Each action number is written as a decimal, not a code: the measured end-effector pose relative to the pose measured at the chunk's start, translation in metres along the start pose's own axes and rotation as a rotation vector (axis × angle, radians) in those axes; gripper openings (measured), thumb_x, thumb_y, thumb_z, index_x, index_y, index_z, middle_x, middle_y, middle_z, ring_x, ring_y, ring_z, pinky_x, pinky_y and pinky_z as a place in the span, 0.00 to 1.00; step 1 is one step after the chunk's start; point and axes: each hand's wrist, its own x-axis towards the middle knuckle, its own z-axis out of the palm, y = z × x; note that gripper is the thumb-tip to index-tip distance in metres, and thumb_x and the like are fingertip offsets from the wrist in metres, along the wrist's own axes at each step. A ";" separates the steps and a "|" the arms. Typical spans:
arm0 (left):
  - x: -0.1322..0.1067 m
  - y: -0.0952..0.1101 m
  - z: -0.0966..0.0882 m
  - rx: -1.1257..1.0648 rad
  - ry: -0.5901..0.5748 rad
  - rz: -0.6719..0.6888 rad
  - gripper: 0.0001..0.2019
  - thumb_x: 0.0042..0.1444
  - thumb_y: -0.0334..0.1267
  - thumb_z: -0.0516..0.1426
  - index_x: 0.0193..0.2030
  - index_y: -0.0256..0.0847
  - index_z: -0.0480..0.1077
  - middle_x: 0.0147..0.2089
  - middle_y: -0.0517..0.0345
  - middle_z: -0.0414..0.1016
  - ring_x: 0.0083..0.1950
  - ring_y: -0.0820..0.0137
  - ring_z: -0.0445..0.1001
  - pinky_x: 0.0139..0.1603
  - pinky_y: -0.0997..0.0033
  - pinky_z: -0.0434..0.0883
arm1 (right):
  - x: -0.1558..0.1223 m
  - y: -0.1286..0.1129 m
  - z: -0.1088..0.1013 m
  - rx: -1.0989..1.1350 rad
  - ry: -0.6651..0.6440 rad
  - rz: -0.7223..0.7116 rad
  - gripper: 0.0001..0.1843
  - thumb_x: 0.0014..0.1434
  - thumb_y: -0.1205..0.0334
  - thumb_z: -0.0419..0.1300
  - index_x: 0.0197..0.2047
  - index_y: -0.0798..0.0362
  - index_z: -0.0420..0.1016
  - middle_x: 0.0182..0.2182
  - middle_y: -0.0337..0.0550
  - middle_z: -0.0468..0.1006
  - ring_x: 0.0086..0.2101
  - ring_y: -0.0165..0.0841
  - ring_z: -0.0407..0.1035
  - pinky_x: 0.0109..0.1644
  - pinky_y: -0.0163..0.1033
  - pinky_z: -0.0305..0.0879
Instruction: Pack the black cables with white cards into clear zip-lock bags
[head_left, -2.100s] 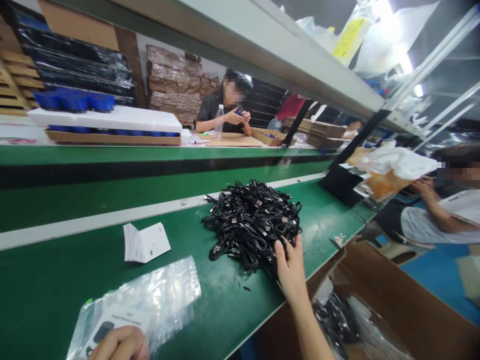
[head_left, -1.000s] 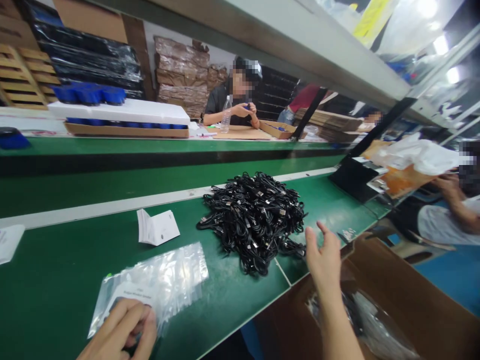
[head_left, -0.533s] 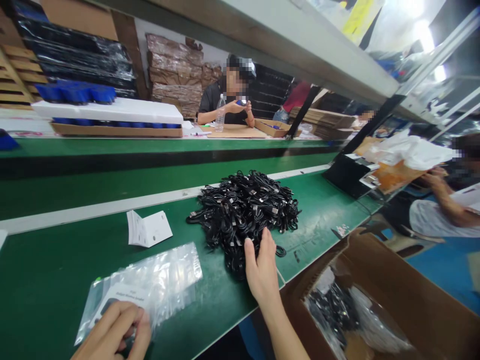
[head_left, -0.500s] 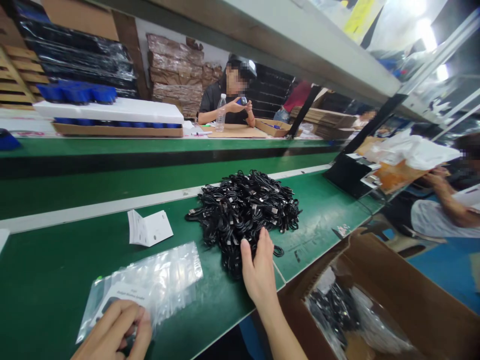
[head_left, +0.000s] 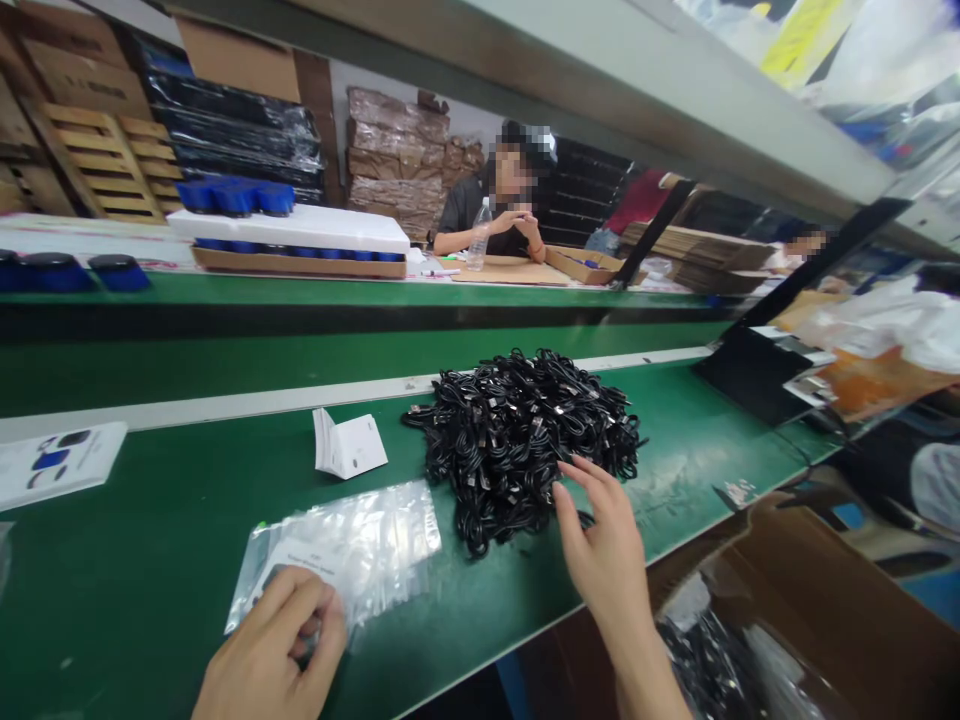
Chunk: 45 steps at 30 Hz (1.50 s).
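The right hand (head_left: 604, 545) is half open, fingers spread, its fingertips (head_left: 576, 472) right at the near edge of a heap of black cables (head_left: 525, 450). The heap lies ahead and to its left, broader along the desk (head_left: 150, 530) than across, and this hand is the nearer one. The left hand (head_left: 274, 660) curls narrow, pinching a plastic bag (head_left: 345, 550) near the desk's front edge — a leaflet (head_left: 349, 445) lies beyond, a cardboard box (head_left: 772, 535) just past the edge on the right.

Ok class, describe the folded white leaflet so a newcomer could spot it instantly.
On the green belt, find the heap of black cables. Left of it sits a white leaflet, folded partly open, unlike the flat printed sheet beyond.
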 end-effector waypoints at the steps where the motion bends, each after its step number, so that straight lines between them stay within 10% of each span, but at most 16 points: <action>1: 0.001 -0.001 -0.002 -0.001 -0.017 -0.001 0.10 0.57 0.40 0.51 0.26 0.46 0.66 0.27 0.66 0.72 0.19 0.80 0.70 0.22 0.87 0.67 | 0.001 -0.004 -0.002 0.012 -0.032 -0.015 0.14 0.65 0.55 0.51 0.41 0.54 0.73 0.42 0.54 0.76 0.45 0.44 0.70 0.49 0.52 0.66; 5: 0.004 0.002 -0.009 0.002 -0.059 -0.099 0.13 0.58 0.40 0.49 0.23 0.45 0.65 0.25 0.68 0.69 0.19 0.81 0.68 0.23 0.87 0.66 | -0.006 -0.029 -0.004 0.041 -0.214 -0.164 0.12 0.65 0.60 0.53 0.32 0.52 0.73 0.27 0.43 0.75 0.30 0.35 0.70 0.33 0.38 0.68; 10: 0.006 0.008 -0.013 -0.042 -0.087 -0.132 0.13 0.57 0.42 0.50 0.22 0.45 0.64 0.24 0.68 0.68 0.19 0.80 0.67 0.22 0.85 0.65 | -0.003 -0.045 0.006 -0.035 -0.337 -0.458 0.23 0.64 0.75 0.44 0.47 0.48 0.78 0.37 0.52 0.72 0.36 0.41 0.67 0.36 0.45 0.66; 14: 0.003 0.013 -0.012 -0.066 -0.001 -0.179 0.14 0.58 0.41 0.48 0.22 0.45 0.62 0.24 0.68 0.67 0.19 0.79 0.63 0.21 0.82 0.62 | 0.009 -0.043 0.015 0.042 -0.411 -0.513 0.21 0.61 0.76 0.50 0.38 0.46 0.81 0.34 0.48 0.71 0.34 0.39 0.67 0.36 0.44 0.66; 21: 0.004 0.012 -0.012 -0.105 -0.042 -0.229 0.14 0.59 0.41 0.49 0.23 0.44 0.62 0.24 0.68 0.65 0.20 0.78 0.65 0.23 0.81 0.64 | 0.013 -0.049 0.022 0.393 -0.294 -0.195 0.12 0.67 0.62 0.48 0.42 0.51 0.73 0.39 0.47 0.75 0.41 0.36 0.72 0.44 0.42 0.71; 26: 0.005 0.012 -0.011 -0.175 -0.056 -0.216 0.14 0.63 0.41 0.47 0.25 0.44 0.62 0.27 0.67 0.66 0.23 0.78 0.68 0.26 0.81 0.66 | -0.022 -0.083 0.024 0.970 -0.690 0.371 0.15 0.67 0.50 0.48 0.33 0.49 0.65 0.21 0.34 0.69 0.18 0.27 0.64 0.20 0.31 0.64; 32: 0.003 0.011 -0.014 -0.246 -0.128 -0.168 0.11 0.64 0.40 0.48 0.32 0.44 0.65 0.34 0.62 0.70 0.31 0.75 0.74 0.30 0.81 0.71 | -0.041 -0.115 0.034 0.738 -1.070 -0.014 0.15 0.64 0.63 0.51 0.51 0.48 0.73 0.33 0.40 0.79 0.33 0.34 0.74 0.38 0.36 0.70; 38: -0.008 0.014 -0.013 -0.092 0.057 -0.099 0.09 0.62 0.38 0.50 0.33 0.44 0.69 0.45 0.54 0.68 0.39 0.71 0.76 0.39 0.77 0.74 | -0.043 -0.115 0.043 0.405 -1.047 -0.201 0.24 0.59 0.70 0.48 0.58 0.65 0.68 0.38 0.61 0.82 0.35 0.48 0.78 0.38 0.44 0.72; 45: -0.020 0.022 -0.004 -0.049 0.147 -0.023 0.08 0.61 0.36 0.51 0.36 0.44 0.70 0.49 0.52 0.63 0.41 0.69 0.73 0.40 0.73 0.74 | -0.040 -0.121 0.041 0.368 -1.041 -0.139 0.14 0.60 0.71 0.48 0.38 0.56 0.75 0.31 0.48 0.81 0.32 0.39 0.76 0.37 0.38 0.71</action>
